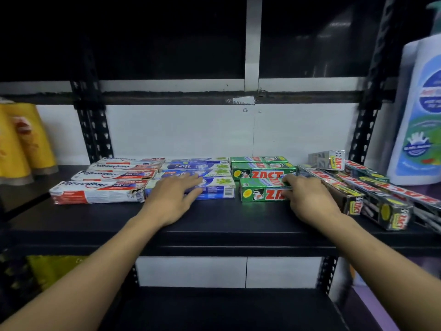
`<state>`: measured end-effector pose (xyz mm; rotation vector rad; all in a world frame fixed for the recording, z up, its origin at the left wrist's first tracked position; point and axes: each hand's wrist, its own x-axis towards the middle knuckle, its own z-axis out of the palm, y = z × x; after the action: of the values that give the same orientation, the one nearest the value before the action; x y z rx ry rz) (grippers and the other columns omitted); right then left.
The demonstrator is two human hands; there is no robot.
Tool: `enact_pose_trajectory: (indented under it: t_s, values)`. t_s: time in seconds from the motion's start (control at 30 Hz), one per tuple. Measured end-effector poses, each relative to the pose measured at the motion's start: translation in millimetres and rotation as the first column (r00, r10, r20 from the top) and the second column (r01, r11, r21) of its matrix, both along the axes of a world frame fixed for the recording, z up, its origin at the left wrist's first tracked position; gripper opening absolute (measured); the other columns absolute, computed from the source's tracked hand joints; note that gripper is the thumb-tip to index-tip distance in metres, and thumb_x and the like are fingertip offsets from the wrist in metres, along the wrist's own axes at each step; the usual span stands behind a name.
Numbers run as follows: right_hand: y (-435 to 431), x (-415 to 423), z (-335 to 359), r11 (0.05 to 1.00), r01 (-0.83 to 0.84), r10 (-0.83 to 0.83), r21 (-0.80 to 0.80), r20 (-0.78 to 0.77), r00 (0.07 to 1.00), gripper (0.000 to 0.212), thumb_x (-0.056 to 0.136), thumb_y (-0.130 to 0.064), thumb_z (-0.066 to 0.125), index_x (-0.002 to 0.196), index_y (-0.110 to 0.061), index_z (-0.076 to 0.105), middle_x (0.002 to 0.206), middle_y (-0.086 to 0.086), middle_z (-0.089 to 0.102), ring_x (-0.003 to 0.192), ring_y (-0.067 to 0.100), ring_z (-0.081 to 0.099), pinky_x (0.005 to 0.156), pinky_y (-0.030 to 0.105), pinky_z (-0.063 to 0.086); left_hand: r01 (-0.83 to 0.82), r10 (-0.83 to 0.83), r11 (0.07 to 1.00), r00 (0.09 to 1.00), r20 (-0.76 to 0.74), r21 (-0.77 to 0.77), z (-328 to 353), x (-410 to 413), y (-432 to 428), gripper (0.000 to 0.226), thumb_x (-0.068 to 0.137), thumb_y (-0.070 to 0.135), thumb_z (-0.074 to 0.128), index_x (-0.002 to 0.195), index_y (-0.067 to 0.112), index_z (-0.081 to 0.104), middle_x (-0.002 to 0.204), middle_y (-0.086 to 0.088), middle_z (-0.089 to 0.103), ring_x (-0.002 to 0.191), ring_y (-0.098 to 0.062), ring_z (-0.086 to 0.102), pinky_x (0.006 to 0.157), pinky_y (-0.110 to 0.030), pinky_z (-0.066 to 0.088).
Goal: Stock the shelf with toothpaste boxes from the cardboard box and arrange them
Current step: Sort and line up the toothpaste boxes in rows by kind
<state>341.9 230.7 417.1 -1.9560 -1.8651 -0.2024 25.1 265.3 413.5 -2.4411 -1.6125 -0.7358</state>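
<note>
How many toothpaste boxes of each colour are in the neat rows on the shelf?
Red-and-white Pepsodent boxes: 4
Blue Safi boxes: 4
Green Zact boxes: 3
Total: 11
The dark Zact boxes piled on the right are too jumbled to count.

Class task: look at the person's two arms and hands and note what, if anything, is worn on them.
Nothing worn shows. The left hand and right hand are bare, no gloves, rings or watch visible, and no sleeve appears up to the frame's edge.
</note>
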Motion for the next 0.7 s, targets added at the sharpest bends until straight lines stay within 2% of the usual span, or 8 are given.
enact_pose_trajectory:
  t_s: [0.07,0.1,0.17,0.33,0.43,0.5,0.6,0.7]
  values:
    - [8.8,-5.2,3.1,1.000,0.016,-0.015,-0.021,0.015,1.000,0.023,0.097,-0.026,0.052,0.120,-0.021,0.052,0.109,0.016,0.063,0.108,0.040,0.052,0.082,0.044,0.048,0.032,-0.032,0.999,0.999,0.015,0.019,-1.7,-1.0,1.2,0.041,0.101,0.042,0.046,0.142,0.033,0.052,0.151,0.014,0.042,0.144,-0.010,0.033,0.118,-0.035,0.025]
    - [11.9,-6.9,3.7,1.000,0.019,-0.018,-0.024,0.039,0.999,0.024,0.098,-0.023,0.050,0.121,-0.022,0.053,0.111,0.015,0.063,0.109,0.039,0.052,0.090,0.047,0.046,0.048,-0.048,0.999,0.998,0.026,0.025,-2.6,-0.6,0.8,0.040,0.102,0.040,0.047,0.141,0.032,0.053,0.150,0.014,0.043,0.144,-0.009,0.033,0.119,-0.032,0.023]
    - [19.8,-12.7,4.0,0.999,0.015,-0.011,-0.028,0.127,0.992,0.032,0.096,-0.016,0.049,0.128,-0.022,0.052,0.120,0.011,0.060,0.116,0.035,0.051,0.105,0.054,0.034,0.069,-0.071,0.997,0.996,0.045,0.029,-3.4,-2.0,1.4,0.039,0.102,0.038,0.048,0.140,0.032,0.054,0.148,0.015,0.044,0.143,-0.007,0.032,0.118,-0.026,0.018]
    - [32.1,-13.4,-3.1,0.999,-0.033,0.030,0.029,0.097,0.995,0.048,0.095,-0.020,0.044,0.143,-0.021,0.045,0.151,0.004,0.042,0.140,0.029,0.033,0.115,0.062,0.012,0.122,-0.126,0.991,0.989,0.079,0.051,-5.6,-5.9,3.2,0.037,0.101,0.036,0.050,0.137,0.032,0.057,0.145,0.016,0.048,0.141,-0.005,0.036,0.119,-0.027,0.022]
    - [38.4,-12.4,-4.0,0.999,-0.049,0.046,0.016,0.124,0.991,0.048,0.099,-0.026,0.038,0.147,-0.022,0.039,0.156,0.001,0.034,0.144,0.027,0.027,0.115,0.061,0.011,0.125,-0.130,0.990,0.988,0.077,0.065,-5.0,-4.8,0.5,0.041,0.099,0.046,0.045,0.136,0.033,0.058,0.143,0.017,0.050,0.139,-0.003,0.038,0.119,-0.028,0.025]
    - [45.2,-13.8,1.2,0.999,-0.041,0.045,-0.023,0.161,0.986,0.048,0.100,-0.032,0.035,0.147,-0.023,0.037,0.156,0.000,0.033,0.143,0.027,0.028,0.114,0.059,0.015,0.113,-0.121,0.990,0.988,0.099,0.081,-2.5,-2.0,-2.3,0.038,0.098,0.047,0.050,0.131,0.033,0.062,0.139,0.017,0.055,0.136,-0.002,0.042,0.116,-0.028,0.029]
    - [50.6,-15.7,5.3,0.999,-0.032,0.033,-0.008,0.169,0.985,0.046,0.096,-0.042,0.037,0.136,-0.024,0.048,0.143,0.001,0.049,0.131,0.027,0.044,0.109,0.052,0.031,0.102,-0.116,0.990,0.980,0.159,0.096,8.3,1.9,1.0,0.029,0.095,0.048,0.055,0.117,0.036,0.071,0.127,0.020,0.064,0.133,0.001,0.044,0.110,-0.026,0.035]
    - [50.3,-15.1,-4.5,0.997,-0.032,0.024,0.063,0.127,0.992,0.056,0.093,-0.050,0.041,0.143,-0.025,0.042,0.150,-0.003,0.042,0.139,0.024,0.035,0.113,0.047,0.024,0.058,-0.066,0.997,0.979,0.193,0.048,28.4,4.8,16.9,0.034,0.097,0.045,0.052,0.125,0.033,0.067,0.136,0.013,0.059,0.137,-0.005,0.042,0.115,-0.028,0.028]
